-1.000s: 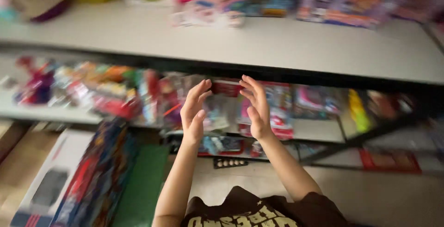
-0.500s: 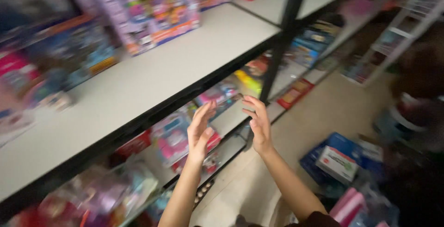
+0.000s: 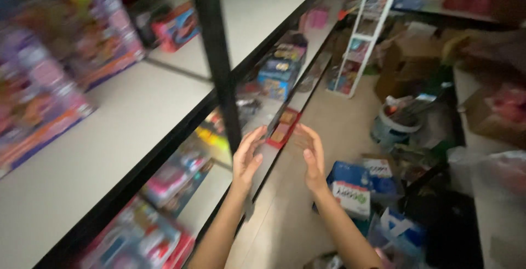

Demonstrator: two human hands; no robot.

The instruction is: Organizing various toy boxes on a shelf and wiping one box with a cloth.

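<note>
- Head view: left hand [image 3: 247,156] and right hand [image 3: 311,156] are raised, palms facing, fingers spread; neither holds anything.
- Nearest thing: a flat red box [image 3: 283,128], lying on the low shelf [image 3: 298,100] edge just beyond the fingertips.
- Look: thin, rectangular, red with orange panels; detail blurred.
- Handling, judged: light, stiff card; grip by both long edges.

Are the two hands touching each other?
Apart. The head view shows the left hand and right hand raised palm to palm, both empty, with floor and a red flat box visible in the gap between them.
</note>
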